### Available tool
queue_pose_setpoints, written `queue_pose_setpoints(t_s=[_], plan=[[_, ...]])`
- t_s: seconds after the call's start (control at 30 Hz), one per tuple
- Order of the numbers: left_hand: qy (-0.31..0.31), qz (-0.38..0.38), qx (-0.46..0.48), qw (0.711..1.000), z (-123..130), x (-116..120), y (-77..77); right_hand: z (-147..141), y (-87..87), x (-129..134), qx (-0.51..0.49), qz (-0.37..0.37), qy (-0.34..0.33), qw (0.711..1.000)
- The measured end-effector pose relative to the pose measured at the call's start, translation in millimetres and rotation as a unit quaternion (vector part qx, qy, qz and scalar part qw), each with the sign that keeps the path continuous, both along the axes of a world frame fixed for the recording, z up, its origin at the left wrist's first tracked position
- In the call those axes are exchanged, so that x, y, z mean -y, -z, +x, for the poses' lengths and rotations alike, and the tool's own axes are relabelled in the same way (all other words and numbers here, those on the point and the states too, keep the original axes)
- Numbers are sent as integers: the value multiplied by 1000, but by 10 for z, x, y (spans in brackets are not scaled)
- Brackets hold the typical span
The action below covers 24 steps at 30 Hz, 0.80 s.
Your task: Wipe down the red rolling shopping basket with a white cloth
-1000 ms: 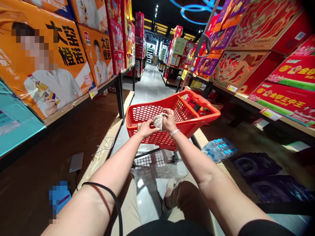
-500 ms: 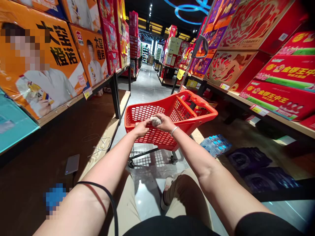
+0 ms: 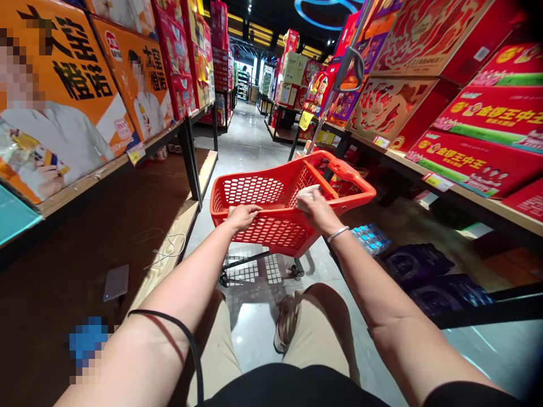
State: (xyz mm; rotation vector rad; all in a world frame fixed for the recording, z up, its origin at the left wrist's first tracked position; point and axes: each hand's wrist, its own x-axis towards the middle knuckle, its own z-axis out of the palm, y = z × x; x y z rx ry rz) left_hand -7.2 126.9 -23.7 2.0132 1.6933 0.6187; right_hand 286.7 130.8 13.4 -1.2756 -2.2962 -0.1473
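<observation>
Shopping cart (image 3: pixel 274 229): bright red plastic, walls perforated with rows of small openings, upright on dark wheels (image 3: pixel 297 270), side-on, handle (image 3: pixel 354 180) toward right of view. Slanted divider (image 3: pixel 320 180) near handle end. Left hand (image 3: pixel 244 217) at near rim. Small pale bundle (image 3: pixel 308 193), probably cloth, bunched in right hand (image 3: pixel 319 210), partly covered by fingers, above near rim toward handle end; folds and far side unclear.

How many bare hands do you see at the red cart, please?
2. The left hand is at the near rim of the cart; the right hand, farther right, holds a pale cloth.
</observation>
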Motion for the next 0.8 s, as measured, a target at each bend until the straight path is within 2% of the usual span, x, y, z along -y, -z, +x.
queue_pose_setpoints(t_s=[0.1,0.17,0.33,0.5,0.67,0.73,0.8], plan=[[0,5,-2,1000,30,10,6,-363,45,27,91,-11,-14,996],[4,9,-1,1000,31,12,9,-476,3,22,87,-19,-22,996],[10,9,1,1000,9,-14,52,-327,-164,-69,17,-94,-64,993],[23,14,9,1000,11,-58,124,-251,-233,-184,-18,-123,0,992],[22,10,20,999,32,-70,135,-354,-290,-200,-5,-214,81,974],[16,8,22,1000,45,-65,120,-415,-259,-166,-7,-196,71,978],[10,8,21,1000,55,-58,100,-488,-184,-110,11,-127,23,992]])
